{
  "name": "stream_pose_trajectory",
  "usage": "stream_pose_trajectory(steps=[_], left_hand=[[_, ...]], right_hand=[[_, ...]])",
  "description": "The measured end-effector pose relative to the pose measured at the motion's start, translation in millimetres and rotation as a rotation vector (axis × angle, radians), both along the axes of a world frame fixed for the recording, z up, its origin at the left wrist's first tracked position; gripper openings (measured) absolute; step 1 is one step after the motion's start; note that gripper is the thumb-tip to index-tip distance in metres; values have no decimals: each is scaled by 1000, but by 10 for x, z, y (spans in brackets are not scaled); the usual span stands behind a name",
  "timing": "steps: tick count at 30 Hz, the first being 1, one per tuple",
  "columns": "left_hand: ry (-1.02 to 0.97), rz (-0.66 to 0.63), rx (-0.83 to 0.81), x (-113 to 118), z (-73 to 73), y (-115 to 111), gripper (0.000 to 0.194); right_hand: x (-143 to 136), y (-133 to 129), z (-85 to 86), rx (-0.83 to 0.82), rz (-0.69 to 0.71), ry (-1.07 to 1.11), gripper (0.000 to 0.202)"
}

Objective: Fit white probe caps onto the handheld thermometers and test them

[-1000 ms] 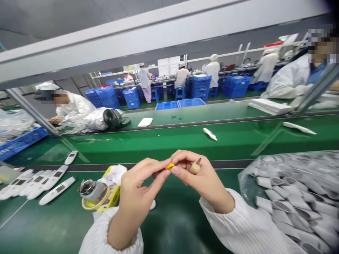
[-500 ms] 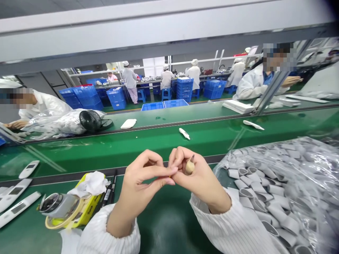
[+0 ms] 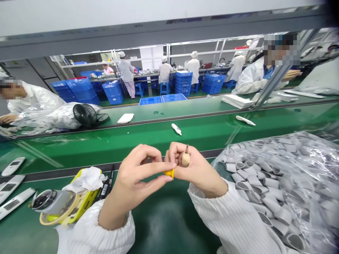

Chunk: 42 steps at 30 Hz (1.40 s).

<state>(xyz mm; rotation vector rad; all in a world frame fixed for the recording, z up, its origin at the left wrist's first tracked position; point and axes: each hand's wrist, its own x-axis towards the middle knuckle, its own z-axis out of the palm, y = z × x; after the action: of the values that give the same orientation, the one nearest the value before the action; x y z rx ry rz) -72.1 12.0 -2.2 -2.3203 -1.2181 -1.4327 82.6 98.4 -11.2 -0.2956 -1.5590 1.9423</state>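
A small yellow finger cot (image 3: 168, 173) with a rolled rim sits at the tip of my right thumb. My left hand (image 3: 141, 173) is closed in a pinch on it, between thumb and forefinger. My right hand (image 3: 194, 169) has its fingers curled, with the thumb reaching toward the left fingertips. A beige rounded piece with a thin dark tip (image 3: 185, 159) is held in the curled right fingers; its kind and its far end are hidden. Both hands are above the green table (image 3: 159, 218).
At the right, a clear plastic bag holds many grey tube-like sleeves (image 3: 270, 183). White thermometer-like devices (image 3: 16, 203) lie at the left. Beside them stands a yellow box (image 3: 90, 204) with a white cloth (image 3: 88, 179). Ahead runs a green belt (image 3: 148, 135) with small white parts (image 3: 176, 129); co-workers sit beyond.
More of the yellow finger cot shows at my right thumb tip now. The left fingers still pinch it. The whole view has shifted slightly, and the beige piece stays in the right hand.
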Motion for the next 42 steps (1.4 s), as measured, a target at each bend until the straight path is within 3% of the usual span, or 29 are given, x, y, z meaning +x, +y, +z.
stream_pose_trajectory(steps=[4,8,14,19,23,29,35,39,42], left_hand=[[61,-49,-3,85,-29,46,14],[41,-63,30,81,-36,82,33],[141,5,113,118,-54,95,14],[170,27,93,111,-66,98,31],[171,33,100,90,-37,84,17],[239,-3,142,168,-49,101,13],[434,116,354,303,-32,42,20],[365,90,339,309,-61,-43,20],[122,98,121,92,-171,143,32]], right_hand=[[-57,-1,-19,73,47,6,33],[-44,13,11,63,5,8,30],[-71,22,-23,128,-36,13,23],[-86,44,-13,179,-98,-29,21],[-82,46,-14,169,-114,21,21],[-141,55,-110,168,-75,-54,8],[-217,76,-146,-99,17,56,10],[-145,32,-120,-68,-195,4,16],[133,-32,-44,93,-361,-173,15]])
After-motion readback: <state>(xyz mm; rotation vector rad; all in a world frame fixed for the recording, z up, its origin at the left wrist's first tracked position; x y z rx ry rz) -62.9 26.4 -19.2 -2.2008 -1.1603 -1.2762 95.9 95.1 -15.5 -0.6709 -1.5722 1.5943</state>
